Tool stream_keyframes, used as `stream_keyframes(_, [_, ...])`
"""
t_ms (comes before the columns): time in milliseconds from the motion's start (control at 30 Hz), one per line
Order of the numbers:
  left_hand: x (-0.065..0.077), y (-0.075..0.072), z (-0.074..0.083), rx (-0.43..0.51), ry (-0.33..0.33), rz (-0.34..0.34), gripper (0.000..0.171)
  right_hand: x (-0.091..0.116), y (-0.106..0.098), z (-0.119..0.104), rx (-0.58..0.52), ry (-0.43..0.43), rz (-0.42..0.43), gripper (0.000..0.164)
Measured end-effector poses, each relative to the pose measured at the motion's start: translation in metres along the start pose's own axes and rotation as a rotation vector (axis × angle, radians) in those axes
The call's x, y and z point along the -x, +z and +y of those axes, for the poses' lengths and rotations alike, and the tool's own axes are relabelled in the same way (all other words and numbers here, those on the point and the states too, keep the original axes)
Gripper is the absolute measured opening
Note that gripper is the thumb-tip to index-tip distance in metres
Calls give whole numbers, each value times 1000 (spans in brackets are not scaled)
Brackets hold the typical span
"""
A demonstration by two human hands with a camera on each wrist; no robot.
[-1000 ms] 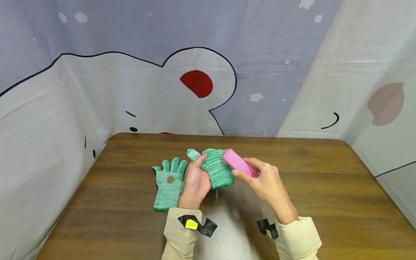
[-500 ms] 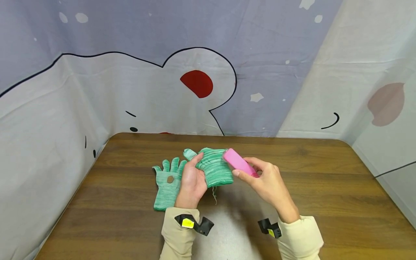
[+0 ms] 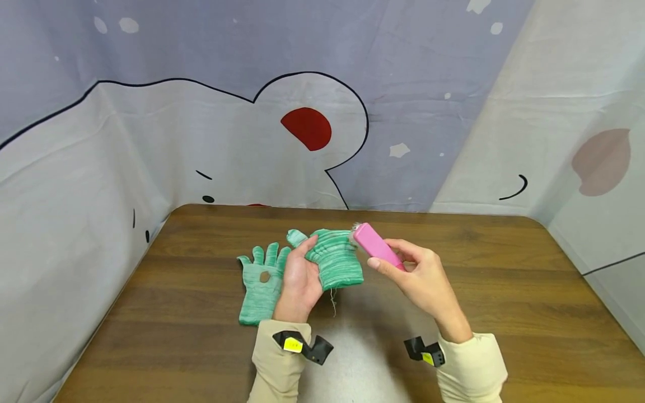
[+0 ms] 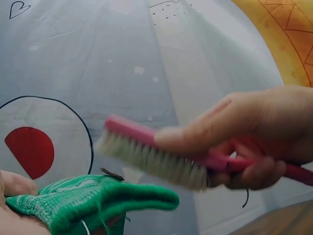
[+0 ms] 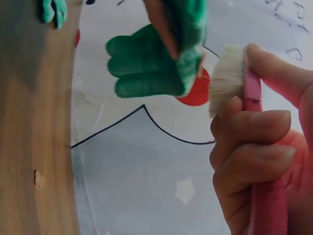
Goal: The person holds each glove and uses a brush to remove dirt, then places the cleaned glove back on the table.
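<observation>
My left hand [image 3: 299, 280] grips a green knit glove [image 3: 335, 257], its thumb on top of the fabric and loose threads hanging from the cuff. A small dark brown piece [image 4: 112, 174] shows on that glove in the left wrist view. With the right hand [image 3: 428, 280] I hold a pink brush [image 3: 375, 244] by its handle. Its pale bristles [image 4: 146, 156] face the glove, just above it and apart from it in the left wrist view. A second green glove [image 3: 257, 305] lies flat on the table left of my left hand, with a brown patch [image 3: 264, 277] on its palm.
The wooden table [image 3: 504, 291] extends around both hands. A printed cloth [image 3: 227, 134] hangs behind it and along both sides. Black camera mounts [image 3: 314, 350] sit on both sleeves.
My right hand has drawn the brush slightly up and to the right, away from the glove, so its bristles now show. The left hand has shifted a little left with the glove.
</observation>
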State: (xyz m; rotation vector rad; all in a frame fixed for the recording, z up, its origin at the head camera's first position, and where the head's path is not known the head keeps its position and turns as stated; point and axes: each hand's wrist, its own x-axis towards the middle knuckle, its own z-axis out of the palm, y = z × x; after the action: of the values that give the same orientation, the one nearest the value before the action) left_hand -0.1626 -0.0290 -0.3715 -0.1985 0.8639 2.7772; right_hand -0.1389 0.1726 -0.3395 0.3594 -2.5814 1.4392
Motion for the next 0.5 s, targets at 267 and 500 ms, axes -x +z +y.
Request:
stream_keyframes(267, [1,-1,2,71,-32,-41,40,-3,9,6,77,-8,6,39])
stream_keyframes(500, [0,-3,3,142,-54,-19,30,-4,7,9,31,34,-16,40])
